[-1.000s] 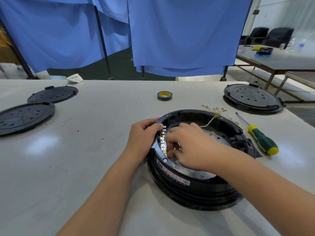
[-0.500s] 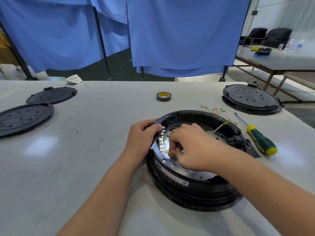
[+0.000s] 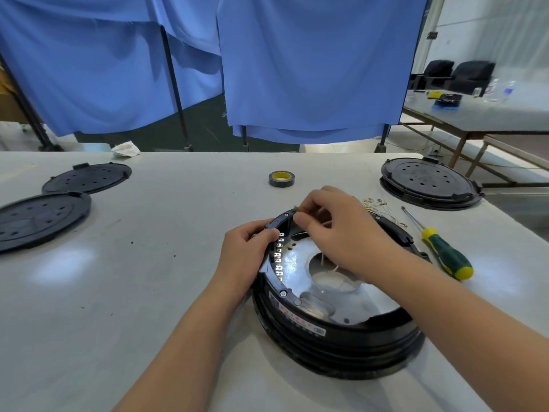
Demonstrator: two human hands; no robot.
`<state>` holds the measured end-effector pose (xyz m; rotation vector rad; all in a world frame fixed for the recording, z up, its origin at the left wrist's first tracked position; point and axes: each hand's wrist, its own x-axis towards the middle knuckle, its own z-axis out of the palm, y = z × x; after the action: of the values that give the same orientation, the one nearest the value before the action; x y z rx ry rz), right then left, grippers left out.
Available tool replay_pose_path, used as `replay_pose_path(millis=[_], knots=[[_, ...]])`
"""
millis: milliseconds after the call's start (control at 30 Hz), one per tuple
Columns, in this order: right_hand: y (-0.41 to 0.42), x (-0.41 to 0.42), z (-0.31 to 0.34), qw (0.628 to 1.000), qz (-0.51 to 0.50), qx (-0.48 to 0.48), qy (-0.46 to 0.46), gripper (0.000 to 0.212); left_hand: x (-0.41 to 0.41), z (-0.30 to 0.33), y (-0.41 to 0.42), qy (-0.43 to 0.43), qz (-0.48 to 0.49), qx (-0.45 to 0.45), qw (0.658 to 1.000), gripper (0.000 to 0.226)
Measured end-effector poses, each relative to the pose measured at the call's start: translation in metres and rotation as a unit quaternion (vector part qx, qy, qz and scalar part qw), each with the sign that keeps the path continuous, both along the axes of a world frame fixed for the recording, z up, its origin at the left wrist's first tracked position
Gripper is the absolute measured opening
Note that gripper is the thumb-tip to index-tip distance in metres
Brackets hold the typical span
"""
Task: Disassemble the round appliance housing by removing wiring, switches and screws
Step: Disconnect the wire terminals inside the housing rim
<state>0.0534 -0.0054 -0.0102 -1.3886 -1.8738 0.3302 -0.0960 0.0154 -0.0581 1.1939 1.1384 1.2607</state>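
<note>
The left hand [image 3: 248,248] clamps the stiff, heavy-looking housing [image 3: 335,331] at its left rim. The right hand [image 3: 341,230] pinches what seems a thin, limp wire end [image 3: 297,207]; best held near its terminal.

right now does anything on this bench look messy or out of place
Mostly orderly. The only loose clutter is a tangle of small wires lying on the table between the housing and the screwdriver, and dark specks scattered left of the housing.

Black plastic housing [image 3: 341,337] (glossy), shiny metal plate [image 3: 300,263]
</note>
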Motion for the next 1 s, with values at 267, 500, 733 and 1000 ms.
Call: replay_pose_path(millis=[267, 500, 733, 1000], knots=[[0.004, 0.022, 0.033, 0.987, -0.016, -0.038, 0.156, 0.009, 0.0, 0.001, -0.002, -0.013, -0.009, -0.001, 1.0, 0.029], [0.006, 0.024, 0.069, 0.978, 0.038, -0.044, 0.199, 0.007, 0.0, 0.002, -0.005, -0.019, -0.004, -0.01, 1.0, 0.026], [0.012, 0.03, 0.087, 0.998, 0.031, 0.052, -0.004, 0.004, -0.001, 0.004, -0.007, -0.019, -0.007, -0.013, 1.0, 0.028], [0.055, 0.073, 0.054, 0.986, -0.044, -0.022, -0.161, 0.011, 0.0, 0.006, -0.009, -0.022, -0.002, -0.022, 0.999, 0.024]])
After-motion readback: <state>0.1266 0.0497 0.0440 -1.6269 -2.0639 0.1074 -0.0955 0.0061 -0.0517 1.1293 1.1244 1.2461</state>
